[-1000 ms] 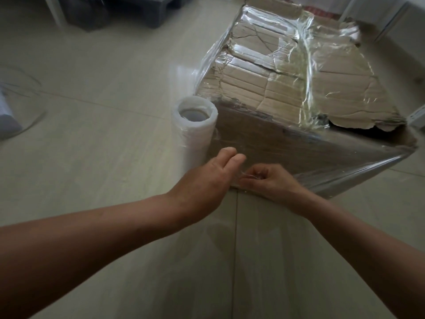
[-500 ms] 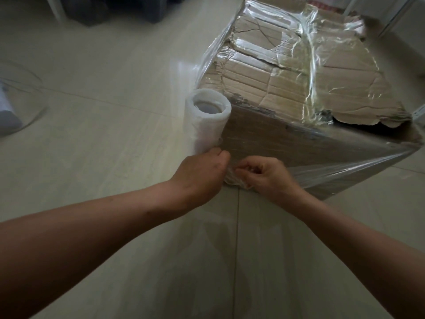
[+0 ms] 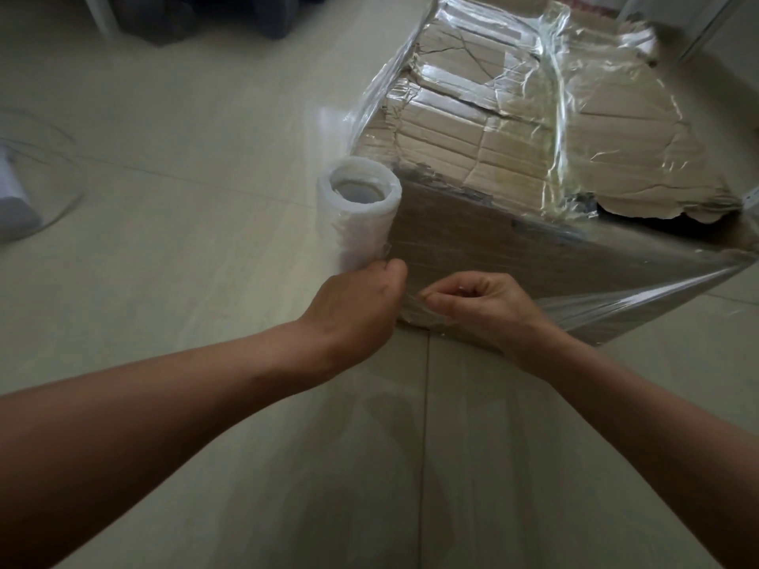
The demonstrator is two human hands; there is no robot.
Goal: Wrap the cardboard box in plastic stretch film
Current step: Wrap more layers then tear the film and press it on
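A worn cardboard box (image 3: 513, 256) sits on the floor, its top and near side covered in clear, wrinkled stretch film (image 3: 534, 129). A white roll of stretch film (image 3: 357, 211) stands upright at the box's near left corner. My left hand (image 3: 357, 305) is closed around the bottom of the roll. Just to its right, my right hand (image 3: 480, 305) pinches the film against the lower edge of the box's near side. A band of film stretches from there to the box's right corner (image 3: 657, 297).
The floor is pale tile (image 3: 205, 166). A clear round object (image 3: 33, 178) lies at the far left. Dark items (image 3: 230, 14) stand at the top edge beyond the box.
My left hand went from open fingers beside the roll to a grip on the roll's base. My right hand stayed pinching the film at the box's lower edge. The view moved closer.
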